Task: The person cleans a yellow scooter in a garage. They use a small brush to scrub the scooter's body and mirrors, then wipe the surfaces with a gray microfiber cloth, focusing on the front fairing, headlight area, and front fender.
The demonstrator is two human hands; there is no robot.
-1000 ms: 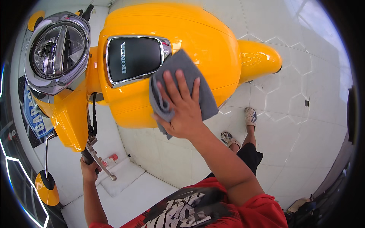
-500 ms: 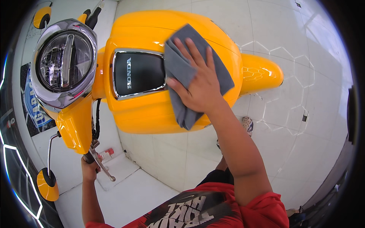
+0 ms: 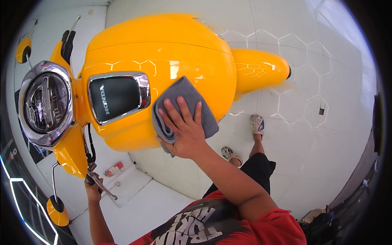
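Observation:
A glossy yellow scooter (image 3: 196, 53) spreads across the upper left, its chrome-ringed headlight (image 3: 48, 104) at the far left. My right hand (image 3: 184, 132) lies on a folded grey cloth (image 3: 206, 112), with fingers spread and pressing it flat against the front panel. The cloth sits beside the chrome-framed black panel (image 3: 116, 98), toward the side of the body nearest me. At lower left, my left hand (image 3: 93, 188) is closed around the handlebar grip (image 3: 90, 178), below the brake lever (image 3: 107, 191). Part of that hand is hidden behind the grip and lever.
A yellow front fender (image 3: 261, 69) juts out to the right over pale floor tiles (image 3: 302, 151). Yellow mirrors (image 3: 57, 212) stick out at the left. A red and white container (image 3: 114, 168) lies beyond the lever. My feet in patterned clogs (image 3: 257, 124) stand beside the scooter.
My right hand has drawn the cloth toward me, down to the panel's near side. The cloth looks more bunched. The view has shifted, showing more of my legs; my left hand keeps its grip.

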